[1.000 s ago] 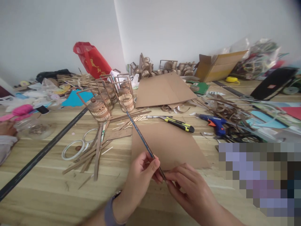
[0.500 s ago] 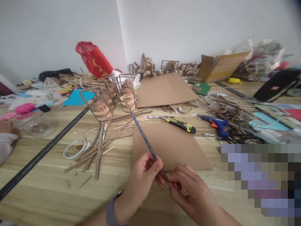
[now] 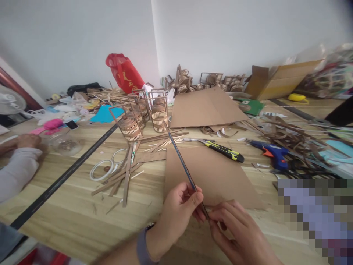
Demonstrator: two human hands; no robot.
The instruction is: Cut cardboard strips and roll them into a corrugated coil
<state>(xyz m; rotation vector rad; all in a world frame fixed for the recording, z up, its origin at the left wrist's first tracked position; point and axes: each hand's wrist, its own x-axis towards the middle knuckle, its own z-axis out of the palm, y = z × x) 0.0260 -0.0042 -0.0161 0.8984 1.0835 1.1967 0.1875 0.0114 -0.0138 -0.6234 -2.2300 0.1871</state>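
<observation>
A long thin cardboard strip (image 3: 180, 159) with a blue printed face stands on edge, running from my hands away toward the small woven lanterns (image 3: 143, 117). My left hand (image 3: 179, 213) pinches the strip near its close end between thumb and fingers. My right hand (image 3: 237, 230) is closed too, pinching the strip's very end at its fingertips. Both hands hover over the near edge of a flat brown cardboard sheet (image 3: 217, 176) lying on the wooden table (image 3: 68, 221).
A yellow-black utility knife (image 3: 224, 151) and a blue glue gun (image 3: 271, 151) lie beyond the sheet. Tape rolls (image 3: 104, 169), loose cardboard strips (image 3: 124, 176) and a long black ruler (image 3: 66, 176) sit to the left. Another person's sleeve (image 3: 16, 173) rests far left. Clutter lines the back wall.
The view has swung left, so everything sits further right and a little lower in the picture. My hands keep the same pinch on the strip.
</observation>
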